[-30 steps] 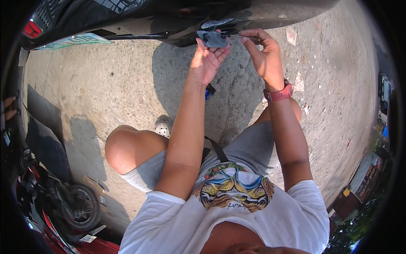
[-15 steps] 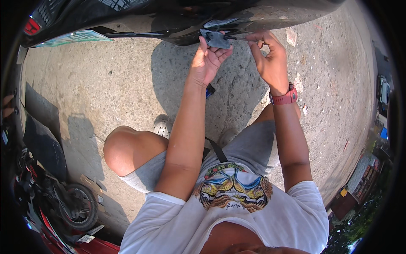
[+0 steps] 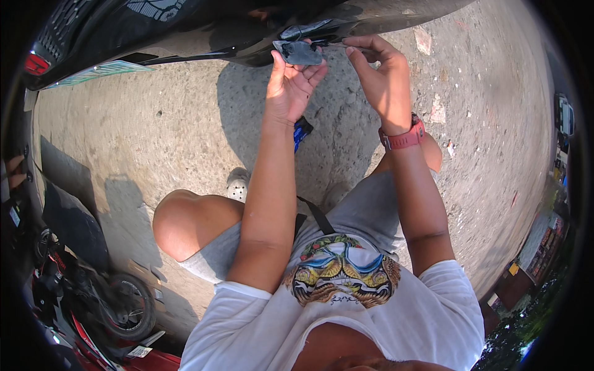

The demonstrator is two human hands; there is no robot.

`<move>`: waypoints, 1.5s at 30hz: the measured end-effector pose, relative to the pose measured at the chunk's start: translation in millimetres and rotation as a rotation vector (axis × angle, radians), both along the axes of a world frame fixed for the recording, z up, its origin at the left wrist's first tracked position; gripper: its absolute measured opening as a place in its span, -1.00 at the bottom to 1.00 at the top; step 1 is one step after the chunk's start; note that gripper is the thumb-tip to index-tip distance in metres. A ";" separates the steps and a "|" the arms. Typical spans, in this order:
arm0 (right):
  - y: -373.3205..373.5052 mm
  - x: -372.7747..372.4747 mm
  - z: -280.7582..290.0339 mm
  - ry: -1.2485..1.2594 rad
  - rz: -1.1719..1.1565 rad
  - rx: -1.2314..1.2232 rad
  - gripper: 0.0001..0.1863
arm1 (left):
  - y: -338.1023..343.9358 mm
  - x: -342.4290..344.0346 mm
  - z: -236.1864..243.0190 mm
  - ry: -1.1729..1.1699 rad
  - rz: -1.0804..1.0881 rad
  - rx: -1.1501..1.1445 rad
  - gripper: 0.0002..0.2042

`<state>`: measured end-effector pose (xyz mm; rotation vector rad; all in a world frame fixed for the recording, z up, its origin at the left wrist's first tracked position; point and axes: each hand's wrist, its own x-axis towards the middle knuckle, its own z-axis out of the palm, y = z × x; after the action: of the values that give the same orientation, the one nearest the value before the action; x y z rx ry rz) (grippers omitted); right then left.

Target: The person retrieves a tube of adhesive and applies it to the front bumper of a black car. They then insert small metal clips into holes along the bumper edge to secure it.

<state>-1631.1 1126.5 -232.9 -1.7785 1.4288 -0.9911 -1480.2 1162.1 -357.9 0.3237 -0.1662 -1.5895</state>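
Observation:
My left hand (image 3: 289,94) is turned palm up beneath the car's edge. Its thumb and fingers grip a flat grey plate (image 3: 307,57) with dark patches on its top. My right hand (image 3: 385,77) pinches a thin rod-like tool (image 3: 335,44) between thumb and fingertips. The tool's dark end points left and lies at the plate's right edge; whether it touches is too small to tell. Just beyond both hands is the glossy black car bumper (image 3: 204,38), with a lamp-like clear piece (image 3: 304,29) set in it.
On the concrete ground (image 3: 179,130) below my left wrist lies a blue and black object (image 3: 301,133). A licence plate (image 3: 102,73) hangs at the bumper's left. Motorcycles (image 3: 127,306) stand at the lower left. My knees (image 3: 185,226) are bent beneath my arms.
The view has shifted a little, so the car and both hands appear farther left. The plate and the tool stay in my hands, and more of the blue object shows.

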 end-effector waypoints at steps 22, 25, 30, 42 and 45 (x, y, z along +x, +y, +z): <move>7.4 2.2 -13.2 -0.036 -0.102 -0.021 -0.82 | 0.9 -2.4 -1.0 0.128 -0.011 -0.027 -0.28; 7.9 -2.5 -23.4 -0.098 -0.120 0.051 -0.82 | 1.3 -2.1 -1.0 0.117 -0.010 -0.026 -0.28; 19.0 -6.4 -37.3 -0.206 -0.156 0.215 -0.81 | 1.4 -2.9 0.0 0.110 -0.011 -0.024 -0.29; 14.2 -2.0 -21.1 -0.128 -0.109 0.018 -0.85 | 3.8 0.7 -0.3 0.092 -0.016 -0.017 -0.31; 13.9 -10.1 -24.0 -0.077 -0.032 -0.004 -0.85 | 3.7 2.3 -2.8 0.097 -0.023 -0.059 -0.32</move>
<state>-1641.2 1140.4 -256.9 -1.7065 1.4121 -1.0688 -1477.9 1165.8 -360.6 0.1989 -0.1426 -1.6165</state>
